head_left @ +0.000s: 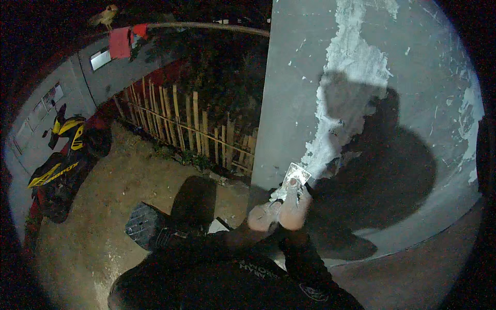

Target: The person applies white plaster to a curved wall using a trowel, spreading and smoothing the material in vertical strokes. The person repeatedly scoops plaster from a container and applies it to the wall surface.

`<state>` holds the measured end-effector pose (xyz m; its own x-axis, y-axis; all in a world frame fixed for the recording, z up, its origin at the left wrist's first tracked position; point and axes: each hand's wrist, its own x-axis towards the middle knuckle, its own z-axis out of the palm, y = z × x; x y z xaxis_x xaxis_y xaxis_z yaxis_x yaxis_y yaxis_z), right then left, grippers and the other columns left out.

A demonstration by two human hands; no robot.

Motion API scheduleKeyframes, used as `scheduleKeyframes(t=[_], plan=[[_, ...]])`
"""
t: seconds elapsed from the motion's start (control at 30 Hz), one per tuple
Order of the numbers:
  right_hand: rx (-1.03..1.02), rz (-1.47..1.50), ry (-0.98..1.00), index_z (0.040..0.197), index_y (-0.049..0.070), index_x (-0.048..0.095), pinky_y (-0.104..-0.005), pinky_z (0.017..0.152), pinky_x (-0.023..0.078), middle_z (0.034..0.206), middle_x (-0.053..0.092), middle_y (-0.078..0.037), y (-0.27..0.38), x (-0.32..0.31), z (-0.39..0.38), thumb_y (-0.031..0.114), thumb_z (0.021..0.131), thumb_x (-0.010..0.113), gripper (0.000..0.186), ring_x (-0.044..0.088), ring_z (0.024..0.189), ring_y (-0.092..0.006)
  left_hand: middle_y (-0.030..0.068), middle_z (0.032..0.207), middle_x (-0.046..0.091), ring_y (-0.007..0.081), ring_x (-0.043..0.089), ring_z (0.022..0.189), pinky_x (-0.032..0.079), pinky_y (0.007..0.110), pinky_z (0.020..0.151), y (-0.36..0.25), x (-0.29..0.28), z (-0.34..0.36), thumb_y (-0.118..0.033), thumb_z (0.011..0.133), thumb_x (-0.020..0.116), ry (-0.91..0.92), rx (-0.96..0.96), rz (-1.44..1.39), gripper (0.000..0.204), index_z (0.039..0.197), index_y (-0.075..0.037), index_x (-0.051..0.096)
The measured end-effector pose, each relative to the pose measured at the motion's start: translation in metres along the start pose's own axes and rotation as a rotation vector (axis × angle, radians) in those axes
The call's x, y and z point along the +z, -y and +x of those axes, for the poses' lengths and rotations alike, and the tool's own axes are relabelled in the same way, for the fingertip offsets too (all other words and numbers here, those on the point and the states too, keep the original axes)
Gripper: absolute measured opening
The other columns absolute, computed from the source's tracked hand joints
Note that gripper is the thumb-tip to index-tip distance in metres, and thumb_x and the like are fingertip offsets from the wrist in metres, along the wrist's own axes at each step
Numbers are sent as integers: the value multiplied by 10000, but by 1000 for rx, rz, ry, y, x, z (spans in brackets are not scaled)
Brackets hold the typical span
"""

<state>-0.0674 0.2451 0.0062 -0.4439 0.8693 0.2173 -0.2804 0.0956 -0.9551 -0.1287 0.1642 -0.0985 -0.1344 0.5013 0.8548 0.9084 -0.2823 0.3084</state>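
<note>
In front of the grey wall [297, 108], my two hands are close together. My right hand [294, 209] is closed on a small flat rectangular plate [296, 172], pale and smeared with white, its thumb pressed on the lower part. My left hand [264, 215] is curled right beside it, with whitish fingers near the plate's lower left edge; what it grips is hidden. Just above the hands, an uneven streak of white filler [356, 46] runs up the wall. My dark shadow [387, 170] covers the wall's right side and part of the streak.
A black and yellow motorcycle [64, 150] stands at the left on the dirt ground [121, 181]. A bamboo fence [178, 119] runs behind. Red cloths [120, 42] hang from a pole. A dark ribbed object [144, 226] and a white piece [219, 226] are left of my arms.
</note>
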Motion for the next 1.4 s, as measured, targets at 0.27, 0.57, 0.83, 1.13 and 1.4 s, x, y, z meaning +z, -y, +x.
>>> scheduleKeyframes(t=[0.27, 0.57, 0.83, 1.13, 1.4], plan=[[-25, -236, 103, 1351, 37, 611, -415, 822, 542, 1174, 642, -227, -50, -23, 18, 263, 952, 742, 477, 648, 1011, -329, 182, 944, 673, 315, 659, 832, 519, 457, 715, 20, 23, -14, -158, 982, 617, 103, -346, -105, 209, 1128, -11, 645], [-322, -352, -80, 905, -42, 653, -366, 592, 486, 716, 666, -119, -33, -11, 10, 281, 1077, 531, 386, 623, 622, -204, 128, 804, 598, 251, 577, 719, 483, 407, 642, -14, -27, 48, -227, 1043, 555, 228, -407, -310, 228, 1103, -24, 642], [-2, -308, 20, 1233, -13, 642, -449, 838, 544, 1044, 690, -215, -7, -15, 6, 311, 998, 690, 403, 663, 956, -321, 85, 809, 613, 206, 557, 712, 467, 362, 650, -27, -33, 43, -243, 1073, 536, -63, -178, -95, 240, 1085, -32, 651], [-132, -399, -157, 930, -72, 656, -402, 655, 476, 780, 676, -164, 24, 5, 1, 327, 1060, 536, 437, 605, 663, -257, 185, 1103, 624, 346, 604, 955, 485, 444, 819, -48, -68, 71, -149, 951, 565, 449, -666, -341, 369, 1301, -31, 580], [-320, -369, -116, 1173, -85, 665, -413, 883, 490, 996, 702, -244, 44, 3, -8, 380, 1037, 605, 488, 618, 888, -339, 143, 782, 608, 324, 611, 730, 487, 443, 684, -44, -58, 62, -274, 1019, 538, 151, -318, -185, 243, 1075, -45, 598]])
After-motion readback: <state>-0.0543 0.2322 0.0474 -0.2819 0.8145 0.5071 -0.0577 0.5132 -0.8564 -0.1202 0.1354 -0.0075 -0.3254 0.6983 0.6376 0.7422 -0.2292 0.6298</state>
